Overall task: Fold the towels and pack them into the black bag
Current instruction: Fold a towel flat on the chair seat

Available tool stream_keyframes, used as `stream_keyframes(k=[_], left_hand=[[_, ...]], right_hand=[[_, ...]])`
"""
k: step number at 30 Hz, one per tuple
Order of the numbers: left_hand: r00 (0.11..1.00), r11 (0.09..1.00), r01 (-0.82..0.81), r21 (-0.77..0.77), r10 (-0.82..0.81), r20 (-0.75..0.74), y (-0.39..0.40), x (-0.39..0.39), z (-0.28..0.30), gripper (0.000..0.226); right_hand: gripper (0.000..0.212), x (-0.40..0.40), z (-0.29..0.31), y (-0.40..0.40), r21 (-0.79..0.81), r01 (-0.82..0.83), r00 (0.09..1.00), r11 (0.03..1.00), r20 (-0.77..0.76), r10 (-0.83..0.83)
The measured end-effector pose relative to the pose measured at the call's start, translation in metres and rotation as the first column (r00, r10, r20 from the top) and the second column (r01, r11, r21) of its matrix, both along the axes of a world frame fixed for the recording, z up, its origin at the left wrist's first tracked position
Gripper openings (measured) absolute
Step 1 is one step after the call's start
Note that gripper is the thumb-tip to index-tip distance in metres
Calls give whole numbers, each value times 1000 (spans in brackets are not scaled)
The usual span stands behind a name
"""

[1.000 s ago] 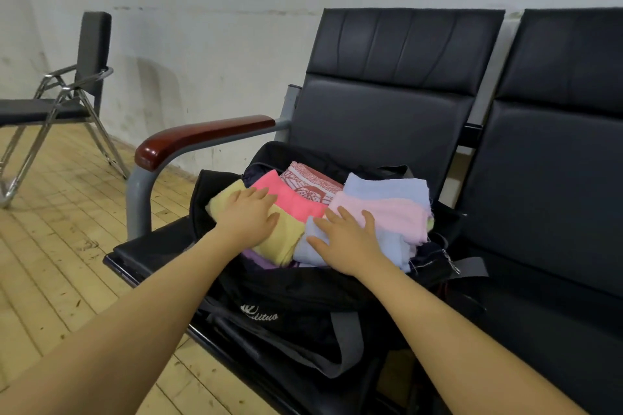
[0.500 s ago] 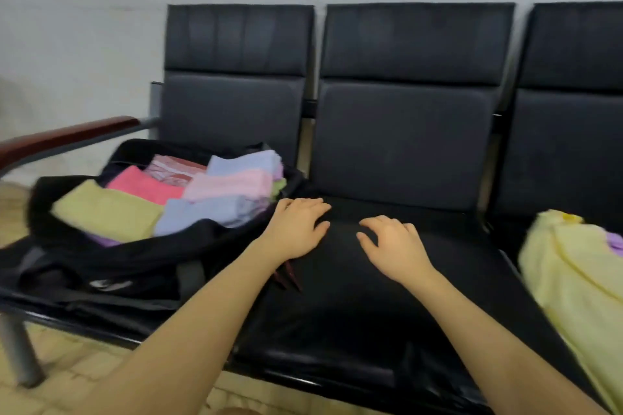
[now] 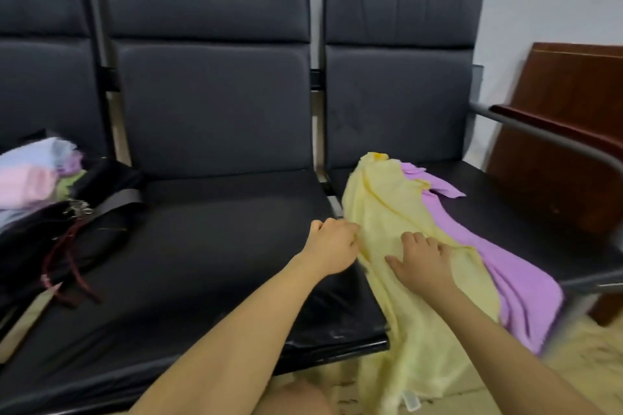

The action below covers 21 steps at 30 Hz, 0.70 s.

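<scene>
A row of joined black padded seats [image 3: 215,246] carried everything. On the left seat sat the black bag [image 3: 50,239], open, with folded towels [image 3: 30,175] stacked in it. The middle seat held only the bag's strap [image 3: 114,200] at its left edge. On the right seat lay a yellow towel [image 3: 387,212], spilling over the front edge, partly overlapping a purple towel [image 3: 519,280] beside it.

The yellow towel [image 3: 387,212] lies unfolded on the right seat [image 3: 488,199], draped over its front edge, partly covering the purple towel [image 3: 512,266]. The left hand [image 3: 332,248] grips the yellow towel's left edge. The right hand [image 3: 423,263] rests flat on it. The black bag [image 3: 43,232], holding folded towels [image 3: 30,175], sits at the middle seat's [image 3: 219,246] left edge.
</scene>
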<state>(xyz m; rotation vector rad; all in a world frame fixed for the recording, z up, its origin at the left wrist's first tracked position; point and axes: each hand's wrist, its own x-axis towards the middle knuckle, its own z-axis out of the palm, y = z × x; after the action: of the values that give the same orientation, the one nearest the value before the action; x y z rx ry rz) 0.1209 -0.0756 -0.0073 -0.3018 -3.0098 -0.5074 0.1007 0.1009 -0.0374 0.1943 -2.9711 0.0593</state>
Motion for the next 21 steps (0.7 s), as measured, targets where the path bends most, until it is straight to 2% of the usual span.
stream_keyframes(k=[3,6,8,10,13,17,21], left_hand=[[998,998,20,-56,-17,54,25,-14,-14,40],[998,999,19,-27,-17,61,40,-22,-25,44],[999,998,10,61,-12,38,45,-25,-29,44],[1000,983,0,184,-5,26,48,-30,-29,45],[1000,945,-1,328,-8,24,51,-40,-26,44],[999,914,51,403,-46,-21,63,-53,-9,41],[997,826,75,558,-68,-33,67,-68,8,42]], right_hand=[[25,-9,-9,15,-124,10,1000,992,-3,-11],[10,-14,-15,21,-285,-44,991,958,-131,6],[10,-13,-10,25,-487,-122,957,865,-289,-28],[16,-11,-2,28,-619,-201,933,759,-357,-44],[16,-11,11,28,-721,-214,941,660,-332,-58],[15,-16,32,25,-798,-256,942,545,-334,-46],[16,-23,48,26,-786,-348,914,511,-405,-1]])
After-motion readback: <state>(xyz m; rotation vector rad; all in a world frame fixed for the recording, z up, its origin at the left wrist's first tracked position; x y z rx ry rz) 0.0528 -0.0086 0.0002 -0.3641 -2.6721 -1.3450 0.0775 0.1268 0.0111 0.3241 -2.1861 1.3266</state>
